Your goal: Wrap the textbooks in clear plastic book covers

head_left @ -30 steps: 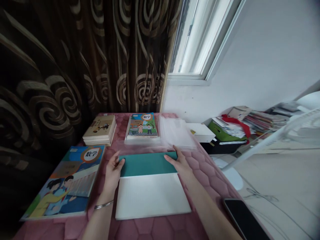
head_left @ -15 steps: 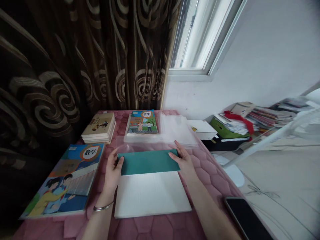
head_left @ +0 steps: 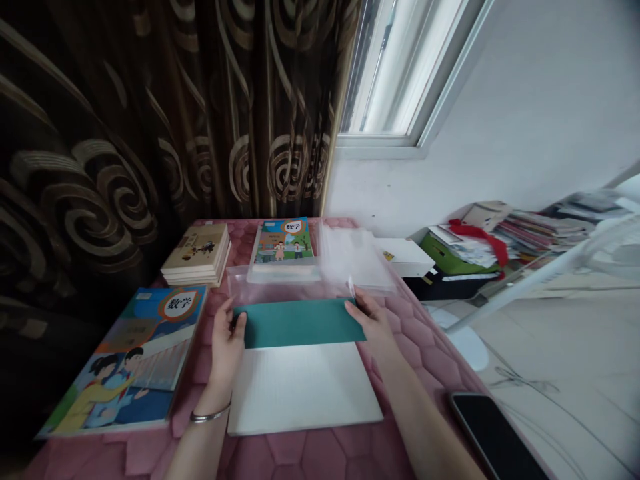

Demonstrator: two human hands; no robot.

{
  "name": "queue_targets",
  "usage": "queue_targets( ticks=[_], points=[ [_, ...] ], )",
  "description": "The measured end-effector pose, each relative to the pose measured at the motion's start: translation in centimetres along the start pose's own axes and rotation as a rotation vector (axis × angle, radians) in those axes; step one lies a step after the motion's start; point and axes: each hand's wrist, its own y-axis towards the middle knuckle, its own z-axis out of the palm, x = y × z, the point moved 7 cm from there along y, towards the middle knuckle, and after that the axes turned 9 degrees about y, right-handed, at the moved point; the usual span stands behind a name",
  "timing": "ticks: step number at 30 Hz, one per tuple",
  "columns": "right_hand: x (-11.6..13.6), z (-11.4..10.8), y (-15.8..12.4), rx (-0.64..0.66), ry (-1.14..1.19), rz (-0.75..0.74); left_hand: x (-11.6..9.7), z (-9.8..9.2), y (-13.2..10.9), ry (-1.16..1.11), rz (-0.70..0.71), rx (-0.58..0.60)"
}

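A notebook lies open in front of me, its white page (head_left: 303, 390) towards me and its teal cover (head_left: 300, 323) raised beyond it. My left hand (head_left: 229, 341) pinches the cover's left edge between thumb and fingers, and a silver bangle circles that wrist. At the cover's right end, my right hand (head_left: 371, 320) grips the corner with the thumb on the near side. A clear plastic book cover (head_left: 239, 283) stands up behind the teal cover, and its right end reaches my right fingers. How far the plastic overlaps the teal cover is hard to see.
Left of the notebook lies a maths textbook (head_left: 135, 360); behind are stacked tan books (head_left: 197, 257), another textbook (head_left: 283, 243) and clear plastic sheets (head_left: 353, 257). A phone (head_left: 493, 433) rests at the right table edge. A white fan stand (head_left: 465, 343) is beyond.
The clear plastic behind the teal cover has lifted and shows more at the left. My right hand has shifted slightly right and the cover's right end has moved with it.
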Motion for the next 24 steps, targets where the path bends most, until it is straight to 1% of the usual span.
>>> queue_targets(
  ticks=[4,9,15,20,22,24],
  points=[
    [0.2,-0.3,-0.4,0.042,-0.042,0.028,0.2,0.0,0.0,0.006,-0.009,-0.019],
    [-0.2,0.1,-0.2,0.101,-0.065,0.016,0.6,-0.3,0.0,0.072,-0.003,-0.047],
    [-0.1,0.3,0.1,0.046,-0.105,-0.048,0.8,-0.2,0.1,0.049,0.013,-0.071],
    [0.6,0.7,-0.1,0.023,-0.162,-0.127,1.5,-0.1,0.3,0.007,-0.026,-0.086],
    [0.8,0.6,-0.3,0.030,-0.154,-0.115,1.7,-0.1,0.3,-0.006,-0.043,-0.082],
    [0.9,0.7,-0.5,0.082,-0.140,-0.062,1.9,-0.1,0.3,-0.004,-0.047,-0.080]
  ],
)
